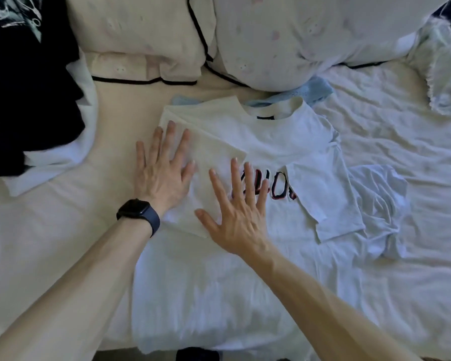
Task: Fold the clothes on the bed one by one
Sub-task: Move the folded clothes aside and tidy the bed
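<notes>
A white T-shirt [292, 142] with dark lettering on the chest lies face up in the middle of the bed, its collar toward the pillows. Its left sleeve and side are folded inward over the chest, and its right sleeve is folded in as well. My left hand [162, 168], with a dark watch on the wrist, presses flat on the folded left part with fingers spread. My right hand [237, 209] lies flat beside it, fingers straight, partly covering the lettering. Neither hand grips the cloth.
A pile of black and white clothes [29, 100] lies at the upper left. Two pillows [284, 35] with dark piping sit at the head of the bed. A light blue garment [315, 91] peeks out behind the collar. A crumpled pale cloth [443, 61] lies at the far right on the wrinkled sheet [401, 256].
</notes>
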### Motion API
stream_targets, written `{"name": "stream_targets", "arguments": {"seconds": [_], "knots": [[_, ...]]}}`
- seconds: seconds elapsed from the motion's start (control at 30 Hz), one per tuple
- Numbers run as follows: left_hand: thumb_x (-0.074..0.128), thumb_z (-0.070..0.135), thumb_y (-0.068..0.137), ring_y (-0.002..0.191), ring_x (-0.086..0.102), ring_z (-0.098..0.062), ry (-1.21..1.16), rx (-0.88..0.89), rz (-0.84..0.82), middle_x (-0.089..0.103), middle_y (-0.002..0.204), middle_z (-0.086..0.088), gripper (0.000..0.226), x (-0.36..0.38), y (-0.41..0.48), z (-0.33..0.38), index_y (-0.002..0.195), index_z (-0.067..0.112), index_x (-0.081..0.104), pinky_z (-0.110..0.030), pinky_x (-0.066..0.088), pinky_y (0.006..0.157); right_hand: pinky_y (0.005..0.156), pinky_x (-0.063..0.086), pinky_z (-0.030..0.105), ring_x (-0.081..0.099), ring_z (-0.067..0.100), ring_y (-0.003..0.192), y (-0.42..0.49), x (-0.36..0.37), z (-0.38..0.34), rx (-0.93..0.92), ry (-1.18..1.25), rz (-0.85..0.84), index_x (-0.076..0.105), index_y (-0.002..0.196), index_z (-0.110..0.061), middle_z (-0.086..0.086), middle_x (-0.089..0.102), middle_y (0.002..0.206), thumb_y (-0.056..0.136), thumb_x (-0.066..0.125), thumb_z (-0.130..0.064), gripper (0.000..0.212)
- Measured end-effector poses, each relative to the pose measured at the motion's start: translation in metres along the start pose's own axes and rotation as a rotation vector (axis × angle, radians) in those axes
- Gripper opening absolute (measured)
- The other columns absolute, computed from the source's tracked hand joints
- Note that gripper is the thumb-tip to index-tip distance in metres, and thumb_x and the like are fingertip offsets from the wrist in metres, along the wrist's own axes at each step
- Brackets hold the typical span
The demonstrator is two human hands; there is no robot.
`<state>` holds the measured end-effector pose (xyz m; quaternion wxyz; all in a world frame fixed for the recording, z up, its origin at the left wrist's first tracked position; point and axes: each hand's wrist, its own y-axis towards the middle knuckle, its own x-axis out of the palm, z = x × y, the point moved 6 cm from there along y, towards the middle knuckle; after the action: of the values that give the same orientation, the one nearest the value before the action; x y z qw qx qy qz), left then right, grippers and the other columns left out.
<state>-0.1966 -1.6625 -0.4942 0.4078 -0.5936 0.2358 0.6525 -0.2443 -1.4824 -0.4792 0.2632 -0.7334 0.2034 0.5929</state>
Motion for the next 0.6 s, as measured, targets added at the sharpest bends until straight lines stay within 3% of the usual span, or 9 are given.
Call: {"name": "stream_targets", "arguments": {"seconds": [0.1, 0.17, 0.3, 0.4, 0.5, 0.6], "knots": [[0.026, 0.054, 0.102, 0.155, 0.009, -0.026, 0.001, 0.197, 0.012, 0.001, 0.169, -0.002, 0.061, 0.010, -0.056, 0.031, 0.159, 0.038, 0.011, -0.061, 0.016, 0.120, 0.122, 0.005, 0.065, -0.010, 0.033, 0.157, -0.038, 0.013, 0.011, -0.019, -0.019, -0.103, 0.012, 0.162, -0.038, 0.009, -0.007, 0.171, 0.094, 0.046, -0.072, 0.084], [0.028, 0.056, 0.100, 0.155, 0.010, -0.026, 0.024, 0.123, -0.063, 0.002, 0.169, -0.001, 0.064, 0.030, -0.102, 0.028, 0.159, 0.039, 0.011, -0.061, 0.022, 0.117, 0.122, 0.007, 0.065, -0.010, 0.032, 0.157, -0.071, 0.014, 0.030, 0.040, 0.013, -0.136, 0.015, 0.162, -0.037, 0.010, -0.006, 0.171, 0.091, 0.059, -0.063, 0.088], [0.052, 0.051, 0.092, 0.150, 0.021, -0.037, -0.185, -0.240, -0.040, 0.017, 0.165, -0.012, 0.075, 0.046, -0.215, 0.007, 0.158, 0.028, 0.025, -0.064, 0.026, 0.113, 0.124, 0.012, 0.052, 0.001, 0.025, 0.158, -0.158, -0.016, 0.076, 0.276, 0.191, -0.074, 0.024, 0.161, -0.028, 0.007, 0.004, 0.171, 0.091, 0.064, -0.048, 0.082], [0.080, 0.035, 0.082, 0.134, 0.040, -0.041, -0.386, -0.563, 0.040, 0.040, 0.150, -0.019, 0.086, 0.044, -0.295, -0.001, 0.151, 0.016, 0.033, -0.060, 0.040, 0.105, 0.121, 0.019, 0.048, 0.013, 0.025, 0.155, -0.248, -0.023, 0.138, 0.733, 0.385, -0.051, 0.027, 0.157, -0.023, 0.005, 0.015, 0.167, 0.089, 0.071, -0.047, 0.084], [0.082, 0.036, 0.081, 0.123, 0.050, -0.034, -0.639, -0.835, 0.046, 0.052, 0.133, -0.009, 0.073, 0.041, -0.342, 0.011, 0.138, 0.017, 0.041, -0.047, 0.047, 0.097, 0.121, 0.022, 0.053, 0.021, 0.033, 0.151, -0.330, -0.007, 0.187, 1.146, 0.560, -0.122, 0.024, 0.157, -0.016, 0.013, 0.025, 0.162, 0.087, 0.075, -0.041, 0.090], [0.078, 0.044, 0.083, 0.116, 0.056, -0.032, -0.894, -1.110, -0.112, 0.053, 0.121, 0.000, 0.069, 0.066, -0.372, 0.016, 0.135, 0.014, 0.042, -0.042, 0.048, 0.091, 0.112, 0.039, 0.051, 0.045, 0.033, 0.138, -0.373, 0.020, 0.210, 1.207, 0.812, -0.178, 0.037, 0.149, -0.018, 0.010, 0.047, 0.147, 0.083, 0.082, -0.025, 0.080]]}}
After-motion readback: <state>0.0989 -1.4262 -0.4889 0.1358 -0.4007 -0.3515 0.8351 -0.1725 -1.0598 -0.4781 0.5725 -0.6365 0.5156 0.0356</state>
